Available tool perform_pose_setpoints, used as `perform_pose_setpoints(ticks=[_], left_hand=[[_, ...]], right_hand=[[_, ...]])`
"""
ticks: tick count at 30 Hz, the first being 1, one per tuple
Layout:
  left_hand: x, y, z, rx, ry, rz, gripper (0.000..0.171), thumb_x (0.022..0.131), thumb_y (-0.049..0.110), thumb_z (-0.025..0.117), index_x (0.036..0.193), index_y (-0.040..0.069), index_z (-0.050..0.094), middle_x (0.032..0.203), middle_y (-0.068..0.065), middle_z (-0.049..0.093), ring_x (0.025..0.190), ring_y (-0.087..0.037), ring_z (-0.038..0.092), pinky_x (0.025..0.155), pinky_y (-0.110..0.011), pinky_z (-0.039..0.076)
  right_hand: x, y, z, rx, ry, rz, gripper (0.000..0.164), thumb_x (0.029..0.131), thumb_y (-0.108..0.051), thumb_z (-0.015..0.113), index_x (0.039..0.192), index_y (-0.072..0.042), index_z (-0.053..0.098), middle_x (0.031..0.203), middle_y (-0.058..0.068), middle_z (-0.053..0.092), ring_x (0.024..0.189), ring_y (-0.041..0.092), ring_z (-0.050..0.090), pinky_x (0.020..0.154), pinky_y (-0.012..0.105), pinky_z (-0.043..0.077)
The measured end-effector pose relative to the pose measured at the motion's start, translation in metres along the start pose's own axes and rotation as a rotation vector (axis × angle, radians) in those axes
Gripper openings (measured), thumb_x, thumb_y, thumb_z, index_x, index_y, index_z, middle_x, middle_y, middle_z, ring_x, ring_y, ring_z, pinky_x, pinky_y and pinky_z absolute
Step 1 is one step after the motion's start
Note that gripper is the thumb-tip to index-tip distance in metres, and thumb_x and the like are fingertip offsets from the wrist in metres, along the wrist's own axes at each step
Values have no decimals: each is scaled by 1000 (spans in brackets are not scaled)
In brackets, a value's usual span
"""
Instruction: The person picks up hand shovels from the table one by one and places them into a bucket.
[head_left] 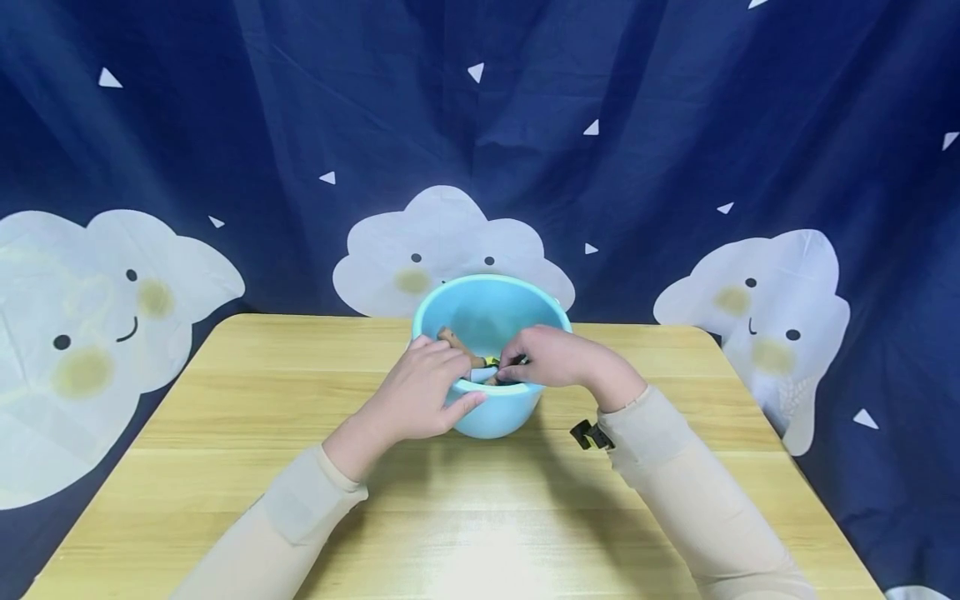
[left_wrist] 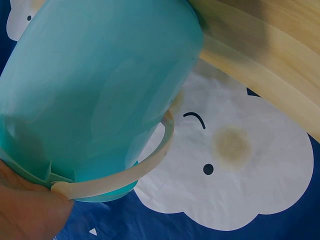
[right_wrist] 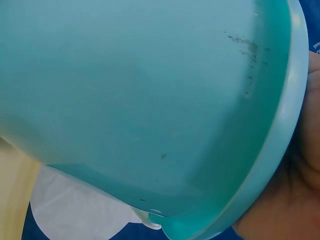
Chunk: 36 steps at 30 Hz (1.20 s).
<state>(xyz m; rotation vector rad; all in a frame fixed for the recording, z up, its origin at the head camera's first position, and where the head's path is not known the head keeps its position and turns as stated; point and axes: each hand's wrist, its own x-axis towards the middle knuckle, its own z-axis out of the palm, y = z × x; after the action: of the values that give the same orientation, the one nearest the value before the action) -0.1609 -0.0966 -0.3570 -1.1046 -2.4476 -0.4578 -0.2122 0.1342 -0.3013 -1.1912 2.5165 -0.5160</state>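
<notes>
A light blue bucket (head_left: 491,414) stands on the wooden table, its mouth tipped toward me. My left hand (head_left: 420,387) grips the rim on the near left, fingers over the edge and thumb on the outer wall. Inside lies a brown, wooden-looking handle (head_left: 455,340) with a yellow and black part (head_left: 491,362) at its lower end. My right hand (head_left: 551,357) reaches over the right rim, fingers bent down among the contents; I cannot tell whether they hold anything. In the left wrist view, the bucket's white carrying handle (left_wrist: 120,176) hangs beside the left hand.
The pale wooden table (head_left: 285,400) extends around the bucket on all sides. Close behind it hangs a dark blue curtain (head_left: 420,108) with white clouds and triangles. A black buckle (head_left: 591,434) sticks out from the right sleeve's cuff.
</notes>
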Motion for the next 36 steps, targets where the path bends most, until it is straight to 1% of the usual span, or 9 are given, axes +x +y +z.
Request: perform_pose_setpoints(ticks=[9, 15, 18, 22, 26, 32, 36], left_hand=[[0, 0, 0, 10, -24, -14, 40, 95, 49, 56, 103, 12, 69, 106, 1, 70, 102, -18, 62, 85, -39, 39], [0, 1, 0, 18, -25, -15, 38, 95, 49, 55, 103, 14, 68, 105, 2, 70, 102, -18, 62, 85, -39, 39], [0, 1, -1, 24, -35, -18, 40, 95, 50, 55, 105, 14, 68, 105, 2, 70, 103, -18, 61, 86, -39, 39], [0, 1, -1, 29, -42, -24, 41, 95, 50, 55, 109, 14, 69, 106, 3, 70, 104, -18, 61, 86, -39, 39], [0, 1, -1, 27, -42, -28, 42, 95, 51, 55, 112, 14, 69, 108, 3, 70, 105, -18, 61, 87, -38, 39], [-1, 0, 0, 23, -29, -22, 41, 95, 50, 56, 111, 14, 69, 107, 3, 70, 104, -18, 61, 86, -38, 39], [-1, 0, 0, 25, -20, -13, 41, 94, 50, 56, 108, 13, 69, 104, 3, 70, 102, -18, 61, 85, -39, 39]], right_hand=[[-2, -1, 0, 9, 12, 0, 15, 97, -21, 66, 87, -19, 77, 74, -13, 65, 69, 7, 57, 70, 29, 49], [-5, -1, 2, -3, 65, -39, 15, 98, -19, 65, 88, -17, 77, 74, -13, 65, 68, 6, 56, 69, 28, 49], [-7, -1, 4, -11, 104, -55, 15, 98, -17, 65, 89, -17, 77, 77, -12, 67, 70, 5, 58, 70, 29, 50], [-11, -2, 6, -24, 161, -68, 13, 98, -17, 66, 91, -16, 76, 86, -10, 70, 79, 5, 62, 76, 32, 52], [-16, -3, 9, -37, 228, -82, 11, 97, -16, 66, 91, -16, 76, 90, -9, 69, 84, 6, 63, 79, 33, 52], [-28, -8, 18, -63, 360, -69, 13, 98, -15, 64, 91, -17, 75, 89, -11, 66, 83, 8, 59, 77, 32, 50], [-34, -9, 28, -74, 463, -63, 15, 97, -17, 66, 83, -18, 69, 82, -11, 59, 77, 11, 54, 72, 30, 47]])
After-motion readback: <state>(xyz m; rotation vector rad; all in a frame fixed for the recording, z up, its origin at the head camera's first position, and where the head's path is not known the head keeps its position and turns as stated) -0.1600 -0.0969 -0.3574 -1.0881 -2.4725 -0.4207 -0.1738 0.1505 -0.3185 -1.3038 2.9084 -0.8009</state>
